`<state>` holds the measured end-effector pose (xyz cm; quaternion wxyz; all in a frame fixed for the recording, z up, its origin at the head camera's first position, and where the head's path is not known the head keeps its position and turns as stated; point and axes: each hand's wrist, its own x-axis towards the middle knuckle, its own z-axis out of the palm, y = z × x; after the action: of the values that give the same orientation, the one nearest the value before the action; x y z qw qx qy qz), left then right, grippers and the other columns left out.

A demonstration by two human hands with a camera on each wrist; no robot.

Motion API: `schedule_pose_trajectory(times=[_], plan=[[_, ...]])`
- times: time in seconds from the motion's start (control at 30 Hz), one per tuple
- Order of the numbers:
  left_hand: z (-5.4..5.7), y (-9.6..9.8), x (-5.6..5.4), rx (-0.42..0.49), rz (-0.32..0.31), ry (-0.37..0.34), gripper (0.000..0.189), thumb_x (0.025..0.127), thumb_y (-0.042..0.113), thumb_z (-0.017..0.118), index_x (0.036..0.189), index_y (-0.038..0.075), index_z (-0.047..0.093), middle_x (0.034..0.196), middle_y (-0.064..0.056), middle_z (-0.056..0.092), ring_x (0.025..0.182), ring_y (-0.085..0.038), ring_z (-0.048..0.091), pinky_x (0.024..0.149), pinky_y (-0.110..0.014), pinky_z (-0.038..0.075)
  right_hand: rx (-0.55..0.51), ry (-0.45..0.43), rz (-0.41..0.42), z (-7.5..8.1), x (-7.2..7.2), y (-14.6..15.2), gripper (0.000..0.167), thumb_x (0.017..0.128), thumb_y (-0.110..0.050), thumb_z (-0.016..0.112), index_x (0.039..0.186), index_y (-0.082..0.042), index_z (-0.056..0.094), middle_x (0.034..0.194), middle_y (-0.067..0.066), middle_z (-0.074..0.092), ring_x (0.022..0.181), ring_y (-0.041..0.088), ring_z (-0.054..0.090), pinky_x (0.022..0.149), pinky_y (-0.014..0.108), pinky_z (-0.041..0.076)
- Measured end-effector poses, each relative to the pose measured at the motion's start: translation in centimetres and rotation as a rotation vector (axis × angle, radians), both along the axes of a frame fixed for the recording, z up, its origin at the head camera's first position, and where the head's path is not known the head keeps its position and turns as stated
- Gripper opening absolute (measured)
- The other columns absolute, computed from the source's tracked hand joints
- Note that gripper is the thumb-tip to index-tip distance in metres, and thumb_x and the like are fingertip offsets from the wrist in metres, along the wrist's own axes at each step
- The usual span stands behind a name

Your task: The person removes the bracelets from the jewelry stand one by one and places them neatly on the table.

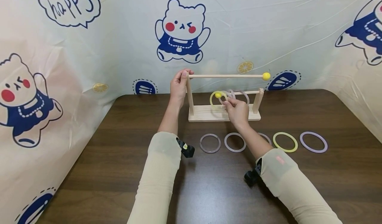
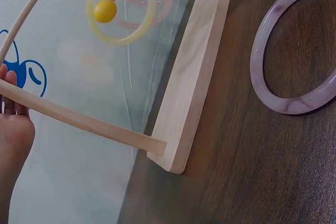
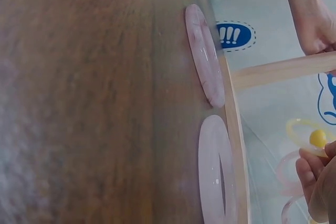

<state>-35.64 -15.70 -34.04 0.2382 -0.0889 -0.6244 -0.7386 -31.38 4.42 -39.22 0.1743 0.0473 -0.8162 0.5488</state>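
My left hand (image 1: 179,88) grips the top of the left post of a wooden display stand (image 1: 209,114), where the upper rod meets it. With its fingertips my right hand (image 1: 238,113) pinches a pale yellow bangle (image 1: 211,100) at the free end of the lower rod. That rod's yellow ball (image 2: 105,11) shows inside the bangle's ring. Behind it, several pinkish-lilac bangles (image 1: 247,97) hang on the lower rod, partly covered by the right hand. The upper rod (image 1: 226,76) carries no bangle and ends in another yellow ball (image 1: 266,76).
In front of the stand, a row of bangles lies flat on the dark wooden table (image 1: 119,171): a greyish-lilac one (image 1: 201,143), a pale one (image 1: 225,141), one partly behind the right forearm (image 1: 265,137), a yellow one (image 1: 274,140) and a purple one (image 1: 326,144). A printed curtain hangs behind.
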Motion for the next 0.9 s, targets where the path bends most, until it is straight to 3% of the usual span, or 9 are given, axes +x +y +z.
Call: schedule_pose_trajectory(times=[0.13,0.33,0.53,0.6,0.77,0.9], plan=[[0.1,0.0,0.1,0.003,-0.004,0.001,0.029,0.096,0.021,0.049,0.105,-0.004,0.062,0.087,0.008,0.065,0.106,-0.044,0.047,0.087,-0.027,0.041,-0.032,-0.023,0.017,-0.1,0.1,0.1,0.019,0.087,-0.005,0.063,0.102,0.006,0.067,0.086,0.019,0.068,0.061,0.015,0.064,0.048,0.011,0.044],[0.1,0.0,0.1,0.001,-0.005,-0.011,0.029,0.096,0.022,0.05,0.105,-0.002,0.062,0.088,0.007,0.065,0.105,-0.042,0.049,0.087,-0.027,0.04,-0.038,-0.028,0.033,0.0,0.2,0.1,0.019,0.087,-0.005,0.063,0.102,0.006,0.068,0.081,0.019,0.068,0.051,-0.002,0.055,0.048,0.012,0.044],[0.1,0.0,0.0,-0.014,0.002,-0.019,0.028,0.096,0.022,0.049,0.104,-0.001,0.063,0.088,0.006,0.065,0.094,-0.021,0.057,0.087,-0.027,0.04,-0.084,-0.049,0.063,0.0,0.1,0.3,0.015,0.088,-0.003,0.061,0.096,0.006,0.07,0.08,0.019,0.068,0.049,0.0,0.055,0.048,0.013,0.043],[0.1,0.0,0.0,-0.018,0.005,-0.021,0.028,0.096,0.023,0.049,0.104,-0.001,0.063,0.088,0.006,0.065,0.094,-0.023,0.057,0.087,-0.027,0.04,-0.112,-0.077,0.079,0.0,0.1,0.4,0.015,0.089,-0.003,0.06,0.096,0.006,0.07,0.08,0.02,0.068,0.049,0.001,0.056,0.05,0.015,0.046],[0.1,0.0,0.1,-0.015,-0.001,-0.023,0.028,0.097,0.023,0.049,0.104,0.0,0.063,0.089,0.006,0.065,0.104,-0.041,0.049,0.087,-0.027,0.04,-0.216,-0.182,0.116,0.3,0.0,0.8,0.02,0.091,-0.004,0.057,0.104,0.008,0.066,0.086,0.022,0.067,0.051,0.003,0.059,0.056,0.021,0.051],[0.2,0.0,0.2,-0.026,0.006,-0.028,0.029,0.096,0.024,0.049,0.104,-0.001,0.063,0.089,0.006,0.065,0.099,-0.032,0.054,0.087,-0.027,0.04,-0.291,-0.271,0.133,0.6,-0.1,1.1,0.022,0.092,-0.005,0.056,0.108,0.008,0.064,0.087,0.019,0.068,0.053,0.005,0.06,0.059,0.022,0.052]])
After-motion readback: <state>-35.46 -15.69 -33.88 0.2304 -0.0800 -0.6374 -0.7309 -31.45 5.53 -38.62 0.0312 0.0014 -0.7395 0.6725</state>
